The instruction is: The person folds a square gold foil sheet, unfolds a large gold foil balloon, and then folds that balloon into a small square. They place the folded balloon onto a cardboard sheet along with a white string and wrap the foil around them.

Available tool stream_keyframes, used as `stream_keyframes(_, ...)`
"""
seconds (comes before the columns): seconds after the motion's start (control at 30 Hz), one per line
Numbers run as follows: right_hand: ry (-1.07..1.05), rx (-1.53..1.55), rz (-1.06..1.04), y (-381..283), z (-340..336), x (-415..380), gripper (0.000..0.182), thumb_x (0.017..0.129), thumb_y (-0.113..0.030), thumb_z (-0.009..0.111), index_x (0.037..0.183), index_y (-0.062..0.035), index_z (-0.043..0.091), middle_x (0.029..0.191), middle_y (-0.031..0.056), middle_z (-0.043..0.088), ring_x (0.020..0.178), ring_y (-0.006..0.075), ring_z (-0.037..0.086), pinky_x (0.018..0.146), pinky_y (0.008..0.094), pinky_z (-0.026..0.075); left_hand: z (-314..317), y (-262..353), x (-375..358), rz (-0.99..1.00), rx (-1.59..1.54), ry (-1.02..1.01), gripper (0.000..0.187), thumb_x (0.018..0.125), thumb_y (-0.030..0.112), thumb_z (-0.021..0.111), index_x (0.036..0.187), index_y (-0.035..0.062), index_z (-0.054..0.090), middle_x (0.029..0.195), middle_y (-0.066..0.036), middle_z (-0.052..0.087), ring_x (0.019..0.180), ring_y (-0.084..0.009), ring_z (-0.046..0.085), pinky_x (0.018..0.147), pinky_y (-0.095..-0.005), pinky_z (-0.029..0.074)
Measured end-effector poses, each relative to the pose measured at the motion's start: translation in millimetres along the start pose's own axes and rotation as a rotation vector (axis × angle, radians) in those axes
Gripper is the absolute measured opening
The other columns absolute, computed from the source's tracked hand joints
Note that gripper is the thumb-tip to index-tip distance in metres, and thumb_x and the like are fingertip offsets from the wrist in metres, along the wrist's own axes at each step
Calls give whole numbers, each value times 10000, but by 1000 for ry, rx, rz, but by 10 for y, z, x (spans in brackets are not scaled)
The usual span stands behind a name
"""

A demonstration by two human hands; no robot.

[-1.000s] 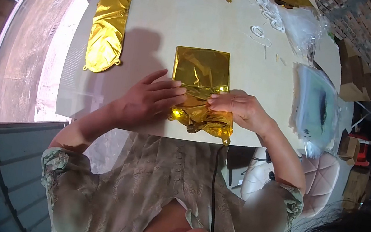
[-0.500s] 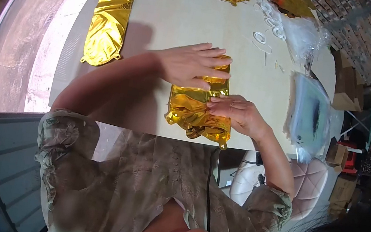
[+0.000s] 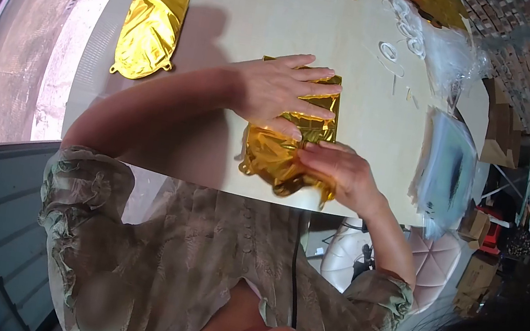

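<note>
A folded gold foil balloon (image 3: pixel 271 149) lies near the table's front edge, crumpled at its lower end with small tabs along the rim. My left hand (image 3: pixel 279 92) is spread flat across the upper, smoother part of the foil, fingers apart. At the balloon's lower right side, my right hand (image 3: pixel 344 175) has its fingers closed together on the crumpled foil, partly hiding it. The lower right corner of the foil is blurred. Another flat gold foil balloon (image 3: pixel 153 19) rests at the upper left, away from both hands.
The pale table (image 3: pixel 201 156) carries more gold foil (image 3: pixel 440 5) at the far edge. White ribbon coils (image 3: pixel 388 50) and clear plastic wrapping (image 3: pixel 452 56) lie on the right. Below them sits a stack of clear bags (image 3: pixel 446 168). A padded chair (image 3: pixel 431 266) and cardboard boxes (image 3: pixel 478 276) stand beyond the table.
My left hand's fingers have spread wider over the foil. My right hand has shifted slightly right, and the foil's lower right corner has moved with it. The whole view has also shifted a little.
</note>
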State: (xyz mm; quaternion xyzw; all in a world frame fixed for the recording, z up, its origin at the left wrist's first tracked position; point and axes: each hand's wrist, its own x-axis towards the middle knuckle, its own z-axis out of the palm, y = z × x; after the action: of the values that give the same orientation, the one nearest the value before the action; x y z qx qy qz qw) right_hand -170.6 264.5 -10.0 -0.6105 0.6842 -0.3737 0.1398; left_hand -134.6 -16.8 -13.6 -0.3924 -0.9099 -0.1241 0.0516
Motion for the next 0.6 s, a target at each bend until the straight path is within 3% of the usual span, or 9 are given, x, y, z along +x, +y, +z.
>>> stream_keyframes(0.1, 86, 126, 168, 62, -18, -21, 299, 887, 15, 700, 1179, -44, 667, 1127, 100, 730, 993, 290, 700, 880, 364, 555, -45, 41, 13, -23, -10, -1, 660, 904, 439, 646, 1492, 196, 467, 1643, -118, 263, 1529, -316, 206, 1235, -540, 136)
stream_keyframes(0.13, 66, 207, 315, 21, -23, -36, 330, 887, 12, 689, 1208, -57, 669, 1121, 109, 689, 1020, 298, 665, 883, 354, 547, -79, 64, 24, -52, -16, -5, 707, 850, 399, 720, 1479, 180, 482, 1644, -114, 267, 1529, -313, 212, 1232, -546, 151)
stream_keyframes(0.17, 68, 207, 315, 13, -23, -47, 330, 887, 12, 689, 1208, -57, 669, 1121, 109, 689, 1020, 298, 665, 883, 354, 547, -120, 86, 24, -49, -16, -6, 707, 850, 399, 720, 1479, 180, 482, 1644, -114, 267, 1529, -313, 212, 1232, -546, 151)
stream_keyframes(0.23, 61, 211, 359, 4, -21, -51, 353, 881, 9, 693, 1224, -74, 668, 1150, 110, 681, 1052, 292, 652, 904, 359, 537, -192, 127, -6, -10, 82, 167, 714, 808, 381, 759, 1435, 134, 523, 1585, -122, 385, 1436, -304, 395, 1174, -518, 279)
stream_keyframes(0.27, 62, 209, 353, -3, -28, -31, 353, 881, 9, 693, 1224, -74, 668, 1150, 110, 681, 1052, 292, 652, 904, 359, 537, -152, 125, -58, -11, 89, 167, 714, 808, 381, 759, 1435, 134, 523, 1585, -122, 385, 1436, -304, 395, 1174, -518, 279)
stream_keyframes(0.33, 86, 115, 190, -23, -31, 9, 323, 882, 13, 715, 1195, -30, 647, 1113, 134, 705, 995, 274, 686, 849, 342, 555, -28, 119, -237, -1, 44, 320, 713, 795, 409, 776, 1397, 102, 548, 1433, -123, 557, 1202, -296, 586, 1033, -483, 409)
stream_keyframes(0.43, 82, 141, 212, 8, -31, -12, 327, 879, 13, 718, 1196, -29, 647, 1110, 132, 705, 1011, 276, 682, 864, 344, 549, -328, 405, -548, -71, -237, 254, 670, 790, 430, 786, 1342, 102, 592, 1303, -114, 632, 1108, -290, 618, 942, -438, 453)
stream_keyframes(0.57, 107, 167, 205, 14, -27, -17, 324, 881, 12, 718, 1195, -30, 648, 1110, 129, 705, 1016, 273, 680, 873, 345, 547, -346, 876, -718, -162, -277, 181, 599, 785, 363, 806, 1286, 91, 625, 1190, -93, 674, 995, -259, 636, 862, -389, 492)
stream_keyframes(0.6, 105, 163, 225, 34, -16, -33, 321, 883, 9, 718, 1194, -32, 648, 1117, 130, 704, 1019, 274, 680, 873, 344, 547, -155, 944, -742, -262, -210, 296, 568, 770, 335, 820, 1252, 91, 643, 1138, -83, 682, 947, -253, 640, 819, -372, 504)
